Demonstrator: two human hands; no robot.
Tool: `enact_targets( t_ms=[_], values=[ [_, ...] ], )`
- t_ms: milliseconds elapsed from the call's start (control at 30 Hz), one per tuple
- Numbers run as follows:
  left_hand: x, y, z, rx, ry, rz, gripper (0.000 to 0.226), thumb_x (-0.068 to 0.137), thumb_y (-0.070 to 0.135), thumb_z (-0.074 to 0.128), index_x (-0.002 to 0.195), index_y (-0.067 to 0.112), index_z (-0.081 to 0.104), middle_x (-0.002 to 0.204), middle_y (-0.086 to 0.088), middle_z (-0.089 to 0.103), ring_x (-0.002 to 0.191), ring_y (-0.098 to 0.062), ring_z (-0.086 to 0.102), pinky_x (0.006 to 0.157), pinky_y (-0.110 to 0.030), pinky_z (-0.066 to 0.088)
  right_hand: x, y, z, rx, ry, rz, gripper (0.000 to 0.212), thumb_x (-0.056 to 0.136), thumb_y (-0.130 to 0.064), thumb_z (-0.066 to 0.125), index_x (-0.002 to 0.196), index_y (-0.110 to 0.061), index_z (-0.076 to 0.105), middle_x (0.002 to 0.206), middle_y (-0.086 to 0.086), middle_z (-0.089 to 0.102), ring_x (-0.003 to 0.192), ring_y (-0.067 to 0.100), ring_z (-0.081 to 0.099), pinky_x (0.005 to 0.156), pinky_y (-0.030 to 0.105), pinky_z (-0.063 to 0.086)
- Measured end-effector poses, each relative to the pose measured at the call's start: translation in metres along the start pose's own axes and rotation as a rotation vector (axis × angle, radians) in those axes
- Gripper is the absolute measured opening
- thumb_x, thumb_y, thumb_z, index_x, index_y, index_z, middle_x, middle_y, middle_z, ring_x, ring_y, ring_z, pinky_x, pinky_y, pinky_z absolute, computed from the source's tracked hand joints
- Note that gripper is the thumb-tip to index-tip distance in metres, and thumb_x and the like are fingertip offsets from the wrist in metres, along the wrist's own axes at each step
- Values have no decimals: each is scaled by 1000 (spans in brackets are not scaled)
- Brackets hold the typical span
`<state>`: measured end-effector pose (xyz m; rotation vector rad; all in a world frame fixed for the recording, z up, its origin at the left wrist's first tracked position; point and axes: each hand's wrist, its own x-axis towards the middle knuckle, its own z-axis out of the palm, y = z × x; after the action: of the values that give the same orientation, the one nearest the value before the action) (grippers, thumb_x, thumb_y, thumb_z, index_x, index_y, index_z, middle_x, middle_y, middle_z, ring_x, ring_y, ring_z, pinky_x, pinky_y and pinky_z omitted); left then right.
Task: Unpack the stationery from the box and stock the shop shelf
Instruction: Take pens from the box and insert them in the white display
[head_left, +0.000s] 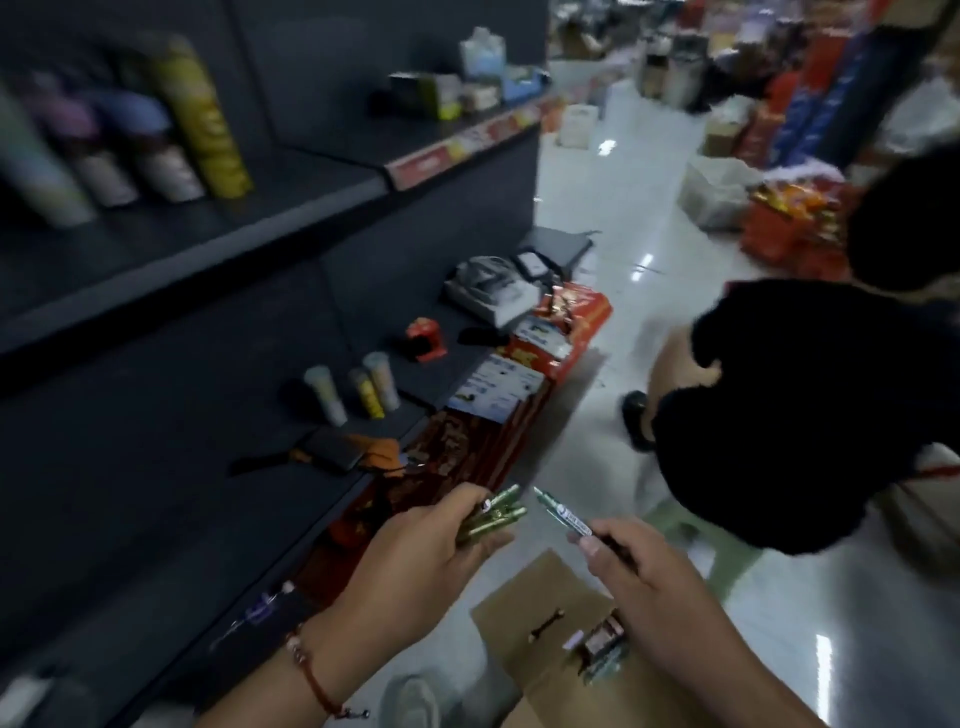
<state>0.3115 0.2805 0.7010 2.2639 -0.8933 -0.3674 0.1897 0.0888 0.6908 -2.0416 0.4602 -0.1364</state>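
Note:
My left hand (415, 551) grips a bundle of green pens (493, 514), their ends pointing up and right. My right hand (649, 566) pinches a single green pen (563, 514) by its lower end, its tip aimed up-left toward the bundle, a small gap between them. Below my right hand an open cardboard box (524, 613) lies on the floor with more small packs (602, 644) inside. The dark shop shelf (156, 415) runs along the left, its lower board holding three small tubes (358, 389).
A person in black (810, 415) crouches at the right, close to the box. Red flat boxes (519, 415) line the shelf's front edge. Tall tubes (202, 114) stand on the upper shelf. A phone and orange cloth (358, 452) lie on the lower board. Goods clutter the far aisle floor.

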Motion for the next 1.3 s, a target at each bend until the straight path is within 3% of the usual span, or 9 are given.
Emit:
enact_targets(
  t_ms=[67, 133, 233, 400, 533, 767, 900, 1000, 1300],
  values=[
    [-23, -11, -17, -10, 67, -99, 26, 89, 60, 51, 100, 37, 51, 78, 11, 64, 66, -5, 61, 61, -34, 51, 12, -18, 13, -26, -114, -108, 22, 99, -31, 53, 98, -50, 62, 85, -12, 62, 80, 10, 62, 77, 31, 55],
    [-52, -19, -37, 39, 127, -170, 25, 89, 60, 52, 101, 39, 47, 74, 8, 63, 70, -7, 60, 60, -29, 46, 21, -42, 31, -48, -209, -206, 33, 100, -30, 51, 101, -62, 58, 91, -19, 65, 89, 3, 63, 83, 29, 54],
    [-101, -28, -71, 131, 228, -248, 49, 71, 83, 38, 101, 45, 44, 67, 13, 60, 68, 1, 58, 56, -19, 40, 25, -84, 64, -81, -345, -329, 28, 101, -30, 49, 101, -57, 53, 101, -26, 62, 97, -14, 54, 79, 9, 44],
    [-177, -61, -114, 270, 432, -341, 62, 76, 86, 11, 101, 41, 45, 73, 11, 59, 73, -5, 55, 56, -21, 35, 15, -152, 135, -53, -517, -495, 27, 99, -23, 52, 106, -48, 60, 105, -39, 59, 103, -15, 54, 80, 8, 39],
    [-231, -93, -150, 434, 524, -374, 64, 79, 84, 10, 107, 37, 44, 82, 13, 59, 76, -7, 56, 67, -31, 44, 2, -203, 199, 13, -639, -545, 28, 99, -16, 52, 105, -39, 66, 93, -29, 66, 90, -8, 61, 73, 5, 42],
    [-333, -172, -240, 697, 598, -378, 63, 84, 84, 6, 106, 36, 41, 88, 13, 60, 72, -11, 60, 58, -26, 40, -22, -306, 329, 200, -793, -525, 23, 99, -18, 53, 98, -30, 72, 81, -16, 69, 69, 0, 61, 68, 16, 47],
    [-375, -208, -298, 791, 669, -403, 65, 87, 81, 10, 110, 33, 47, 91, 10, 62, 73, -16, 63, 57, -29, 42, -38, -364, 392, 308, -841, -579, 18, 97, -20, 57, 97, -23, 74, 79, -4, 67, 73, 9, 63, 70, 23, 54],
    [-400, -226, -340, 829, 730, -431, 59, 90, 76, 14, 115, 34, 46, 98, 9, 64, 77, -18, 64, 59, -33, 47, -40, -412, 425, 358, -836, -616, 18, 97, -24, 58, 102, -24, 75, 84, -14, 72, 83, 0, 65, 80, 20, 53],
    [-430, -282, -424, 876, 868, -498, 36, 95, 57, 30, 113, 32, 48, 88, 7, 64, 68, -18, 62, 52, -31, 44, -2, -529, 508, 696, -776, -622, 12, 97, -12, 58, 105, -15, 65, 91, 4, 70, 85, 16, 66, 69, 23, 55]
  ],
)
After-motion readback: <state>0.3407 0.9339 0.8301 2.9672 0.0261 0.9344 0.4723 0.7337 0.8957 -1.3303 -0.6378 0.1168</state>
